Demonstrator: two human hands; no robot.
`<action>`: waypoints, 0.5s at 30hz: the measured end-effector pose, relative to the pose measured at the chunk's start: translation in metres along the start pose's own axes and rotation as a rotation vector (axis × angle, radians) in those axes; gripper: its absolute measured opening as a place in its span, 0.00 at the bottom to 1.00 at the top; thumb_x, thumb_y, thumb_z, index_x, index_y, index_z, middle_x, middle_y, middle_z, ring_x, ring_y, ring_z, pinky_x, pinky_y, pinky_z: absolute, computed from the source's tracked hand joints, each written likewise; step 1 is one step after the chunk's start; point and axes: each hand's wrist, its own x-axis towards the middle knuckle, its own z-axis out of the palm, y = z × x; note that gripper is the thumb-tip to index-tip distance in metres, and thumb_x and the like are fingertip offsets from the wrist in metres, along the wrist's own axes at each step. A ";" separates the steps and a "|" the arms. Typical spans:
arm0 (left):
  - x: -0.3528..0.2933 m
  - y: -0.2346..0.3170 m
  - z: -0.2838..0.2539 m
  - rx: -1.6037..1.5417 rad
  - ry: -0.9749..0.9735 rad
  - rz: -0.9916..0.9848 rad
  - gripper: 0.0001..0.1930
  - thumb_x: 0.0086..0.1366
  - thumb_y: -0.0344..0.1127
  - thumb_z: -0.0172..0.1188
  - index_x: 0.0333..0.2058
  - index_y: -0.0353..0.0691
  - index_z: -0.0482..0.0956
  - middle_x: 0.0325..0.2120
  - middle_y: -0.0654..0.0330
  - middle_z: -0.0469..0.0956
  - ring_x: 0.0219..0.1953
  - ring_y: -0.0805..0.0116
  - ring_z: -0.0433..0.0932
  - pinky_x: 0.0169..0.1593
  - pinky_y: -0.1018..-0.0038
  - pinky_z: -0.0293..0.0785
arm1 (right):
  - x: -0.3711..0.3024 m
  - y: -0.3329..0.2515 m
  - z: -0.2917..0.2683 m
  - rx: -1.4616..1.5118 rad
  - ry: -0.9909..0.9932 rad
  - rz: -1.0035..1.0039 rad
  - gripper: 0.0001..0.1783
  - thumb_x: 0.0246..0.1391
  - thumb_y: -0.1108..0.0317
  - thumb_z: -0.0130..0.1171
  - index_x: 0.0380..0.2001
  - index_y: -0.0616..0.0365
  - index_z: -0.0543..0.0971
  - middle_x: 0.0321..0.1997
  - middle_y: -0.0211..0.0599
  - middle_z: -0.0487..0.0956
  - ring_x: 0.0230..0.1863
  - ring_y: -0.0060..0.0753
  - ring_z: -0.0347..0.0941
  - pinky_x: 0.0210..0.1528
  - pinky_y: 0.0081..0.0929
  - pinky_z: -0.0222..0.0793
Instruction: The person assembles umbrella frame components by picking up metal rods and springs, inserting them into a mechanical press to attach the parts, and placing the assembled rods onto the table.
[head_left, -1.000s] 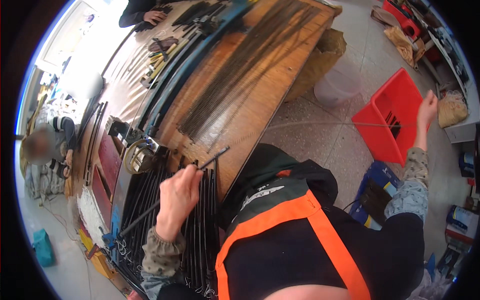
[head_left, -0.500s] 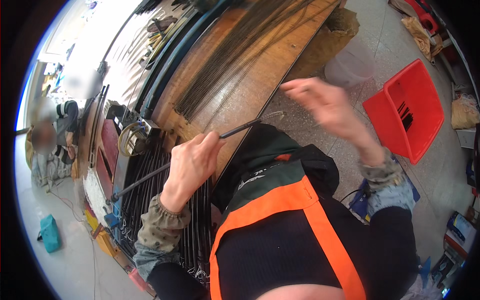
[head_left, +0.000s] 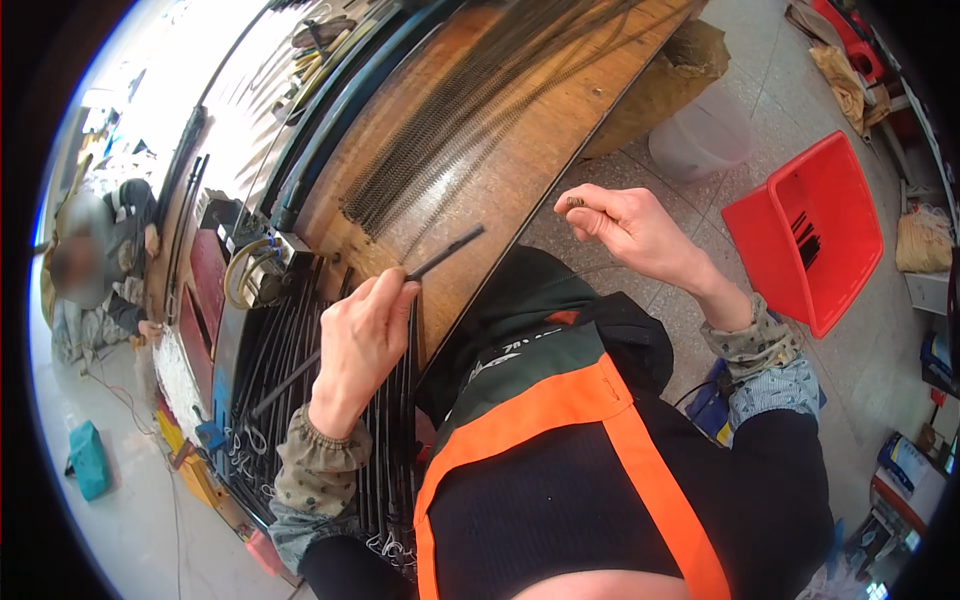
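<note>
My left hand (head_left: 362, 345) is closed round a thin black tube (head_left: 447, 252), whose upper end points up and right over the wooden table. Its lower part passes under the hand toward a bundle of black tubes (head_left: 300, 345) with white wire loops at their ends. To the right, past the table edge, my right hand (head_left: 640, 235) pinches a small brownish coiled piece (head_left: 574, 202) between thumb and forefinger. Most of that piece is hidden by the fingers. Long thin coil springs (head_left: 450, 130) lie bunched on the wooden table (head_left: 575, 125).
A red bin (head_left: 858, 255) with black rods inside stands on the floor at right, near a translucent bucket (head_left: 700, 135) and a brown sack (head_left: 660, 90). A metal device with yellowish tubing (head_left: 262, 272) sits at the table's left. Another person (head_left: 100, 260) is at far left.
My right hand, blurred with fingers extended before, has closed in a pinch. My left hand and the tube have shifted slightly down and left. A pale wire at the tube's tip no longer shows.
</note>
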 end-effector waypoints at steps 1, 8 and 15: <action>0.000 0.001 0.002 0.000 0.003 -0.013 0.07 0.68 0.35 0.57 0.31 0.40 0.72 0.21 0.53 0.74 0.23 0.49 0.77 0.24 0.60 0.70 | 0.004 -0.015 -0.004 0.137 -0.084 0.135 0.13 0.65 0.61 0.56 0.44 0.59 0.79 0.26 0.36 0.79 0.26 0.29 0.77 0.29 0.28 0.69; 0.002 0.010 0.008 -0.039 -0.047 0.040 0.09 0.67 0.36 0.58 0.30 0.41 0.71 0.20 0.55 0.72 0.22 0.51 0.76 0.24 0.61 0.70 | 0.012 -0.029 0.013 0.171 -0.094 -0.048 0.16 0.62 0.57 0.60 0.43 0.59 0.82 0.28 0.37 0.81 0.27 0.29 0.78 0.30 0.24 0.70; -0.006 0.012 0.006 -0.049 -0.046 0.032 0.08 0.67 0.35 0.59 0.31 0.41 0.71 0.19 0.56 0.71 0.20 0.53 0.75 0.23 0.62 0.70 | 0.016 -0.029 0.031 0.201 -0.064 -0.106 0.14 0.57 0.59 0.64 0.43 0.55 0.83 0.33 0.44 0.82 0.32 0.46 0.80 0.33 0.32 0.74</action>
